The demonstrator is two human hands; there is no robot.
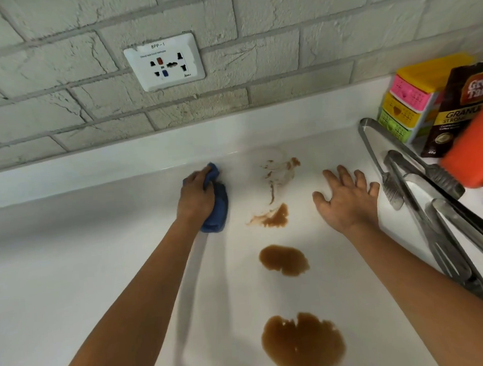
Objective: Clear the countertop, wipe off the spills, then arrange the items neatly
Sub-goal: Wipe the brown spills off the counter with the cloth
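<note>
My left hand (195, 197) grips a bunched blue cloth (218, 208) and presses it on the white countertop (72, 273), just left of the brown spills. A smeared brown stain (278, 170) lies near the back edge, with a smaller smeared patch (275, 217) below it. Two wet brown puddles sit nearer to me, a mid one (284, 260) and a large one (302, 343). My right hand (349, 200) rests flat on the counter with fingers spread, right of the stains, holding nothing.
Metal tongs (418, 191) lie in a pile along the right side. Behind them stand a small colourful drawer unit (408, 103), a dark coffee pouch (461, 109) and an orange container (474, 156). A wall socket (164, 61) sits on the brick backsplash.
</note>
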